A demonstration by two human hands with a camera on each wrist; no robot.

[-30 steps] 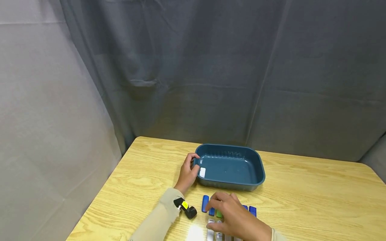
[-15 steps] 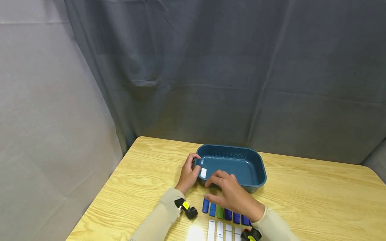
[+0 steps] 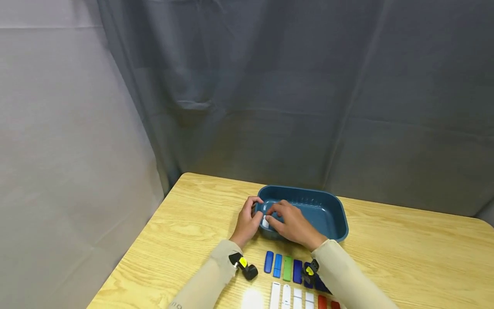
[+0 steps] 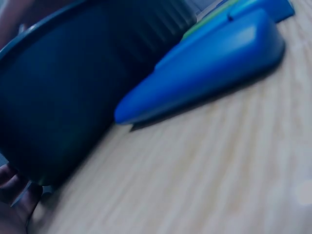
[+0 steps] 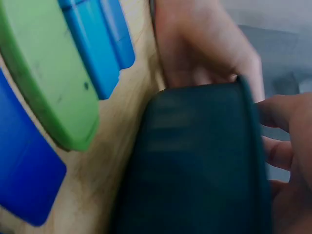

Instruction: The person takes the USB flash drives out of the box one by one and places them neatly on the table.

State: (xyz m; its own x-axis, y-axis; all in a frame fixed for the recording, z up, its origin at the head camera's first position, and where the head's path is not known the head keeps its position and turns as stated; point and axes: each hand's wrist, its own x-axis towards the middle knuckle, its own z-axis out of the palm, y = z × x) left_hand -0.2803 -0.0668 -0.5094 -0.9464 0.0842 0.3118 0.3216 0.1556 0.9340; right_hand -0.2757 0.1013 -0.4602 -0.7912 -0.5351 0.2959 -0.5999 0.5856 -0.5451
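Observation:
My left hand [image 3: 247,222] grips the left end of a dark teal plastic basin [image 3: 306,193], thumb at the near rim and fingers toward the far side. My right hand [image 3: 292,224] reaches over the near rim into the basin's left part. Its thumb and index finger are bent, with a small gap between their tips. Beside them, at the left inside the basin, is a small white rectangular piece [image 3: 265,222]; whether the fingers touch it cannot be seen. In the right wrist view the rim hides part of the right fingers [image 5: 280,152].
Small flat plastic pieces lie in two rows before the basin. The farther row has a blue piece [image 3: 269,262], a green piece [image 3: 287,268] and several darker blue ones. Nearer are several white pieces [image 3: 275,295] and a red piece [image 3: 322,301]. A grey curtain [image 3: 247,94] hangs behind the table.
My right hand has moved from above the rows of plastic pieces forward into the basin, beside the white piece. My left hand keeps its grip on the basin's left end.

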